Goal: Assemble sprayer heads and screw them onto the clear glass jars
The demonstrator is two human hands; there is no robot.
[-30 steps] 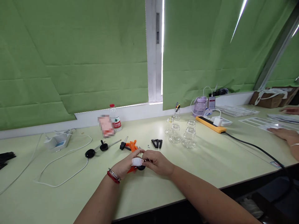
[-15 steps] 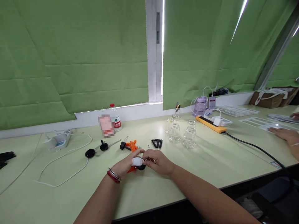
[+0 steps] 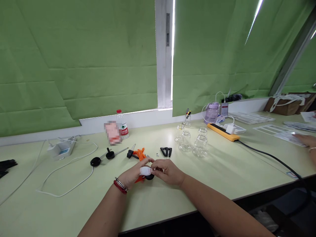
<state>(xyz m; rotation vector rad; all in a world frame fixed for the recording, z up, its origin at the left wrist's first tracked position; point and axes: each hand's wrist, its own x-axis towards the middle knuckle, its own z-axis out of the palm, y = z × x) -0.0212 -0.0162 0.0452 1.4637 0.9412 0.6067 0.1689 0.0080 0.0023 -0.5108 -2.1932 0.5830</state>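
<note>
My left hand (image 3: 134,174), a white wrap on its thumb, is closed around an orange-and-black part (image 3: 149,177); its black round end and an orange piece show below the fingers. Fingertips of my right hand (image 3: 168,171) pinch together against the left thumb, at the top of that part. Whatever they pinch is too small and covered to make out. Just beyond the hands lie an orange plastic piece (image 3: 140,153) and a black knob with a metal rod (image 3: 129,153). Several black cylindrical handles (image 3: 166,151) and tiny metal bits (image 3: 157,154) lie nearby.
Several clear glass jars (image 3: 200,146) stand right of centre. Black round pieces with rods (image 3: 95,161) and a white cable (image 3: 59,196) lie left. A water bottle (image 3: 124,126) stands behind; an orange power strip (image 3: 223,132) and another person's hand (image 3: 304,140) are right.
My two hands stay nearly in place, still pressed together at the part. At the far right, the other person's hand has shifted rightward, and a white sheet has appeared at the edge.
</note>
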